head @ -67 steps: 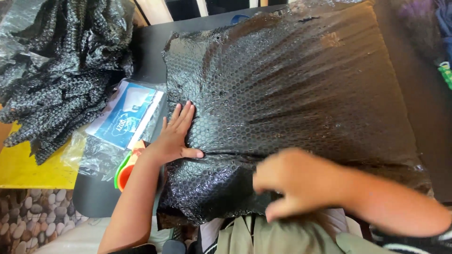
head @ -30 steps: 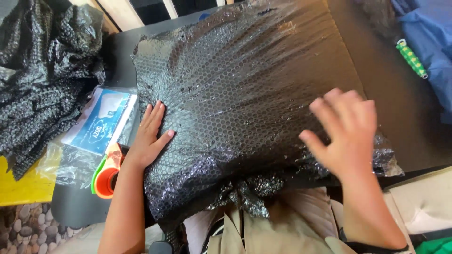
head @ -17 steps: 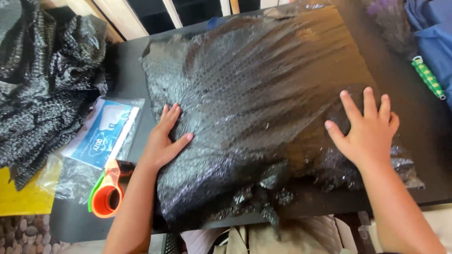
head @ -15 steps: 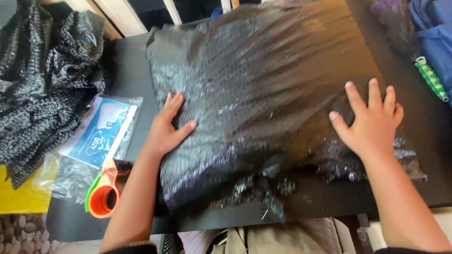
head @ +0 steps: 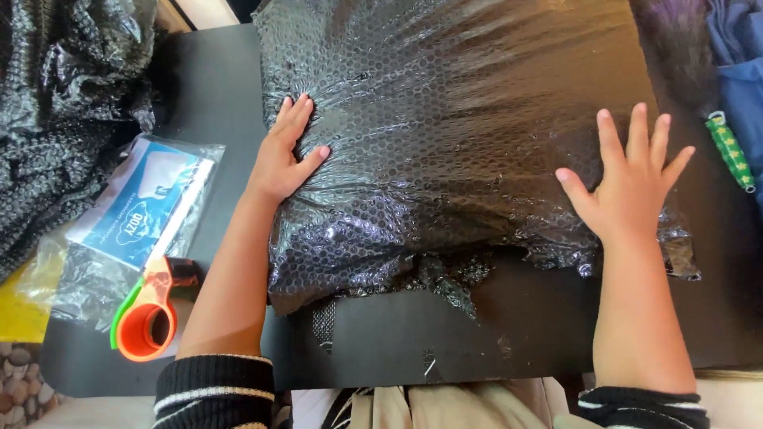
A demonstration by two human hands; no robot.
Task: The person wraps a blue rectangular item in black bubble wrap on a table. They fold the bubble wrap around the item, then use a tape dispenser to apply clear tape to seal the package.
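Observation:
A large sheet of black bubble wrap (head: pixel 461 135) lies spread over something flat on the dark table (head: pixel 493 342). My left hand (head: pixel 286 155) rests flat on the wrap's left side, fingers apart. On the right part of the wrap my right hand (head: pixel 632 179) presses down with its fingers fanned out. Neither hand grips anything. The wrap's near edge is crumpled and ragged between my two arms. What lies under the wrap is hidden.
An orange and green tape dispenser (head: pixel 147 314) sits at the table's near left corner. Beside it lies a clear plastic bag with a blue and white card (head: pixel 147 206). More black bubble wrap (head: pixel 63 103) is heaped at far left. Blue cloth (head: pixel 739 87) lies at far right.
My right hand has moved from the near edge up onto the right side of the wrap and spread flat. The view has drawn closer; the left hand stays on the wrap.

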